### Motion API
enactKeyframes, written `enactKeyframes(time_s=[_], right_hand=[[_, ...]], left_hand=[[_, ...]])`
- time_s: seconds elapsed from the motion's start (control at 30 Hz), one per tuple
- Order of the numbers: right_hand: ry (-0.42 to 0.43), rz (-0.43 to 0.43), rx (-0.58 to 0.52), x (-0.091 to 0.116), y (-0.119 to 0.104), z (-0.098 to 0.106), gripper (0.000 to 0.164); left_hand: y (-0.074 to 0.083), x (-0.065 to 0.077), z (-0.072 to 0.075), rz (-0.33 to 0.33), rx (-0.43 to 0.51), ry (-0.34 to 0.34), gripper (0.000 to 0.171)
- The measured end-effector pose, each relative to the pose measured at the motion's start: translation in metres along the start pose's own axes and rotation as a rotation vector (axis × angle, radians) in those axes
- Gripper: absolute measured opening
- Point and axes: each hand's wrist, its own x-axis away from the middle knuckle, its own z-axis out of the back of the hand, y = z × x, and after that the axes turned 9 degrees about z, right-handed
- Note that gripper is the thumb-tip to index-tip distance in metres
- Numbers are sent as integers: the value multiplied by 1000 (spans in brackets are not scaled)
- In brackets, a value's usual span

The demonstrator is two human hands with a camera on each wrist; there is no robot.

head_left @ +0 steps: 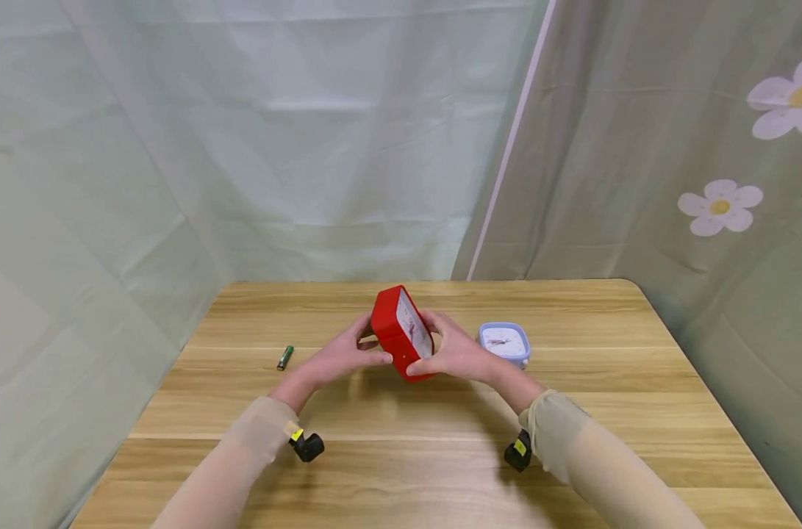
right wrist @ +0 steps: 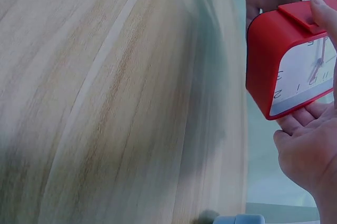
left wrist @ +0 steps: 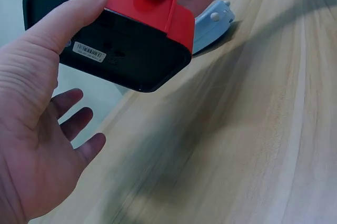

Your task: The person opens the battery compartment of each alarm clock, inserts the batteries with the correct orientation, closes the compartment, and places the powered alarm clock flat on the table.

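A red alarm clock (head_left: 390,329) is held tilted above the table between both hands. My left hand (head_left: 337,360) grips it from the left, thumb on the red side panel with a screw; its other fingers are partly hidden behind the clock. The right hand (head_left: 460,355) holds the opposite side, with the thumb near the lower front edge. In the left wrist view the black back (left wrist: 142,58) shows a barcode label (left wrist: 89,51). The white dial (right wrist: 303,74) appears in the right wrist view, turned toward the right hand.
A light blue alarm clock (head_left: 504,341) lies face up on the wooden table (head_left: 401,470), just right of the right hand. To the left of the left hand lies a green and black battery (head_left: 285,358). Pale curtains (head_left: 348,147) hang behind the table.
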Motion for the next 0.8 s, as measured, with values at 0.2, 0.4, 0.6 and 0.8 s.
enactKeyframes(time_s=[0.2, 0.4, 0.6, 0.8], right_hand=[[-22, 1, -20, 0, -1, -2, 101], [-31, 33, -49, -2, -1, -3, 98], [-56, 61, -94, -3, 0, -4, 96], [-68, 7, -49, 0, -2, -4, 111]], left_hand=[[2, 0, 0, 19, 31, -53, 82], [5, 1, -2, 10, 69, -64, 90], [8, -2, -4, -31, 81, -40, 94], [10, -3, -5, -49, 66, -7, 99]])
